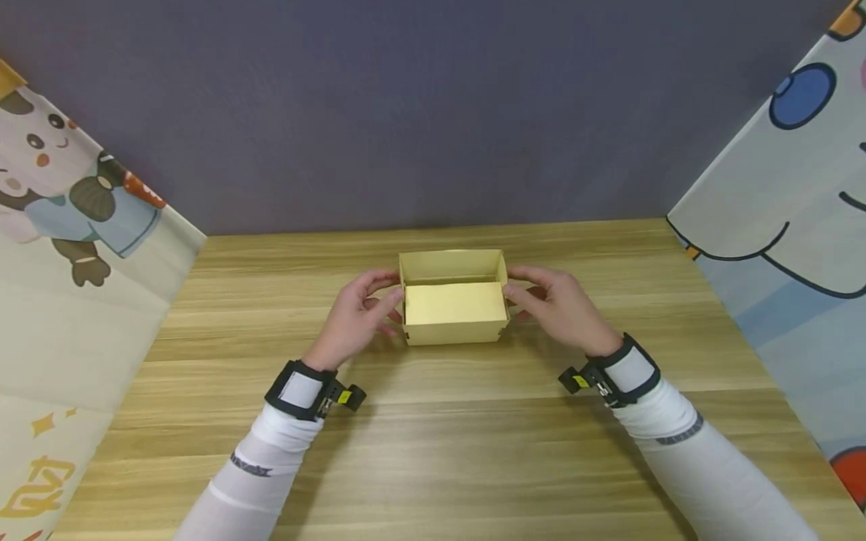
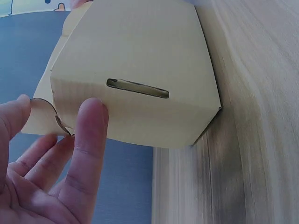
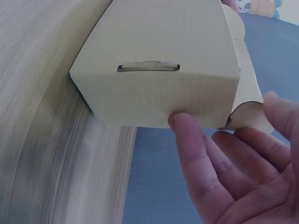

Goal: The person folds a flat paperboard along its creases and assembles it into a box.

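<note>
A small tan cardboard box (image 1: 455, 333) sits on the wooden table, its back panel upright and a flat, brighter panel (image 1: 455, 304) across its front part. My left hand (image 1: 355, 312) holds the box's left end. In the left wrist view, the index finger presses the end wall below a narrow slot (image 2: 138, 88), and the thumb touches a small curved side flap (image 2: 42, 116). At the right end, my right hand (image 1: 558, 304) grips likewise, its thumb at the matching flap (image 3: 252, 114) and a fingertip on the slotted wall (image 3: 154, 100).
The wood-grain table (image 1: 446, 443) extends around the box. A dark blue-grey panel (image 1: 433, 113) rises behind it. Printed cartoon sheets (image 1: 88, 188) flank the table at left and right. Both wrists wear black straps (image 1: 301, 391) with small cameras.
</note>
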`<state>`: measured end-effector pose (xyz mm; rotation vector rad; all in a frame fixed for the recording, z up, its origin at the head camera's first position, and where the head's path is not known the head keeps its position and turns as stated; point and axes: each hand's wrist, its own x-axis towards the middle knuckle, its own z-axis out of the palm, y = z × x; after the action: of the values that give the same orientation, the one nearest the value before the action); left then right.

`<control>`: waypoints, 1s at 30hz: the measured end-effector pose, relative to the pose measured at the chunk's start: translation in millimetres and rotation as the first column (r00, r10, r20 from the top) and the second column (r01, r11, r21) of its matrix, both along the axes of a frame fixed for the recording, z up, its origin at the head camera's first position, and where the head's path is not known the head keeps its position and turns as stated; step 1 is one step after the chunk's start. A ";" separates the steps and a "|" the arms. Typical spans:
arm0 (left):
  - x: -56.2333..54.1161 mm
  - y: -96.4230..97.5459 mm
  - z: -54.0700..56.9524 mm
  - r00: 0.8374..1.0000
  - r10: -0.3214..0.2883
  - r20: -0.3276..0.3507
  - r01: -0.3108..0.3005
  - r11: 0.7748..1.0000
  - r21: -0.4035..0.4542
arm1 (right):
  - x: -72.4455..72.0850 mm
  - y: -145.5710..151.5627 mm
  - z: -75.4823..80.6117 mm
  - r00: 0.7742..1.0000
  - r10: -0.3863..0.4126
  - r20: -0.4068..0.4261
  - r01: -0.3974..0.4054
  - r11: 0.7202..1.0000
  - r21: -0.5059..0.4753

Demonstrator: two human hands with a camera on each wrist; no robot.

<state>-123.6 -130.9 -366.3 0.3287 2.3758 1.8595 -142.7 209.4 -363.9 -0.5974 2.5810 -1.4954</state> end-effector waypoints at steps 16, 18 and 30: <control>-5.5 -2.1 3.4 0.995 -0.031 0.091 0.031 0.999 0.009 | -14.2 6.9 -1.9 0.993 0.076 0.086 -0.066 0.991 -0.116; -5.7 -2.2 4.4 0.994 -0.030 0.101 0.029 1.000 0.006 | -14.4 6.9 -1.4 0.993 0.077 0.091 -0.067 0.991 -0.114; -5.4 -0.8 7.9 0.994 -0.017 0.104 0.019 1.000 -0.024 | -13.6 6.6 -1.4 0.992 0.084 0.094 -0.071 0.989 -0.130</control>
<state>-129.0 -131.7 -358.4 0.2439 2.3176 1.7921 -156.3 216.0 -365.3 -0.6124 2.3754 -1.6293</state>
